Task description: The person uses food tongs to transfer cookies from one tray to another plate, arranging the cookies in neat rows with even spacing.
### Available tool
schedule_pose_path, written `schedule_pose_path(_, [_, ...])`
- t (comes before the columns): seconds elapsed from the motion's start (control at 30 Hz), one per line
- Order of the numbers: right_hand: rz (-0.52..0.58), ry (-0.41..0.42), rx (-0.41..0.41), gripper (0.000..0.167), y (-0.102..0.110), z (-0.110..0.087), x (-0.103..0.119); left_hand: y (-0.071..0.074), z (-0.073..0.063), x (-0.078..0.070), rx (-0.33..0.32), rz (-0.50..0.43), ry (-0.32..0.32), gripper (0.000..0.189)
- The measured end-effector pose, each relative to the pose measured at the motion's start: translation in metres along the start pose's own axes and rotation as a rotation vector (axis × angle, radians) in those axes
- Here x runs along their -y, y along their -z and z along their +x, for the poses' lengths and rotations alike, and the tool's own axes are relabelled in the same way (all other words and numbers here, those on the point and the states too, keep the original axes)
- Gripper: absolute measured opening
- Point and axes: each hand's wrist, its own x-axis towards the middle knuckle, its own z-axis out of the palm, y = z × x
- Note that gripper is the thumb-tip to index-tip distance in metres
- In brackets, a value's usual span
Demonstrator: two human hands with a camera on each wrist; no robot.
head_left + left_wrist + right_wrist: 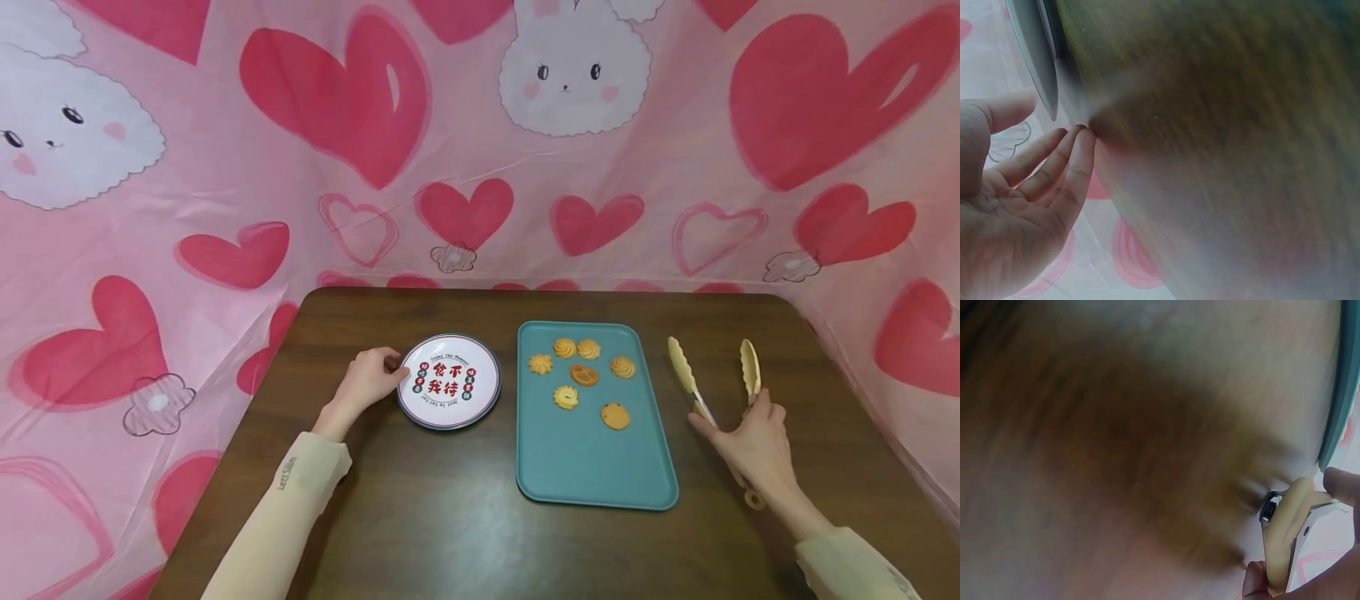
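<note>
In the head view, with twelve o'clock taken as the far edge of the tabletop (442, 517), the plate (448, 382) is set at nine o'clock of the blue-green tray (592, 467). Its rim is pinched at nine o'clock by the left grip (363, 386), the thumb laid over the edge. At three o'clock of the tray, the tongs (686, 373) are clasped in the right grip (756, 446), thumb and fingers on opposite arms; the tongs' cream tips are spread wide and directed towards twelve.

On the tray, seven biscuits (588, 349) are gathered mostly towards twelve, a pretzel (584, 375) among them; none is held.

The step in hand is judged to be a readying one: plate steadied, tongs taken up. For a transfer, the tips would need to be carried towards nine o'clock, lowered astride one biscuit and closed gently, since crumbling could be caused by a hard squeeze.

On the plate, "食不我待" is printed in large red characters, with "Enjoy the Moment" apparently arched at twelve; the lower line and small roundels cannot be read surely. "Lets Slim" seems to be lettered on the left sleeve (273, 525).
</note>
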Motion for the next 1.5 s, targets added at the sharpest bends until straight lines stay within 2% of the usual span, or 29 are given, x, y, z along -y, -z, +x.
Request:
schedule_pose_path(0.5, [0.067, -0.036, -0.013, 0.117, 0.000, -0.001, 0.002, -0.001, -0.001, -0.002, 0.036, 0.018, 0.015, 0.033])
schedule_pose_path(0.77, [0.116, -0.039, -0.029, 0.110, 0.000, -0.002, 0.003, -0.001, 0.000, -0.003, 0.048, -0.013, 0.041, 0.035])
schedule_pose_path(0.93, [0.121, -0.007, -0.053, 0.104, 0.001, -0.001, -0.001, -0.001, 0.002, -0.005, 0.050, -0.025, 0.041, 0.034])
schedule_pose_path(1.27, [0.057, 0.053, -0.098, 0.102, 0.007, 0.004, -0.007, 0.000, 0.002, -0.009, 0.047, -0.026, 0.069, 0.032])
schedule_pose_path(1.5, [-0.012, 0.138, -0.150, 0.099, 0.017, 0.009, -0.006, 0.000, 0.004, -0.012, 0.038, -0.026, 0.056, 0.030])
